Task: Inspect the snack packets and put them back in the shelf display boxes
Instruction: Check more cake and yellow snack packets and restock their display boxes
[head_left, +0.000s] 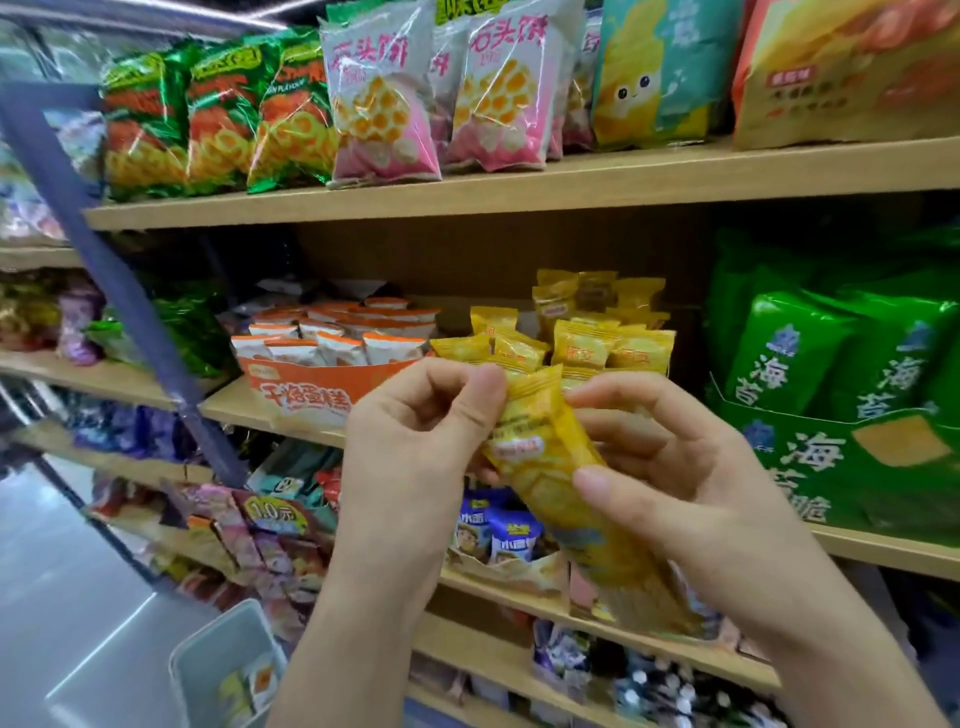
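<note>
Low on the left, a grey bin (228, 660) stands on the floor with a few small packets inside. Above it, green bags (218, 119) and then pink bags (384, 104) stand upright on the top shelf (519, 189). One shelf down, an orange display box (311, 397) holds rows of white-and-orange packets (332, 340).

In front of that box, the left hand (410, 441) has its grip narrow, thumb and curled fingers pinching the upper left edge of a yellow packet (545, 462). The packet is held in the air before the shelves, tilted, its top leaning left and its blurred lower end running down to the right. Behind its top, more yellow packets (582, 332) stand packed together beside the orange box. Small blue packets (498, 530) show on the shelf below.

The right hand (691, 478) also has its grip closed on the packet, forefinger at its top edge, thumb on its face, other fingers curled behind. Further right stands a green display box (852, 467) holding green bags.
</note>
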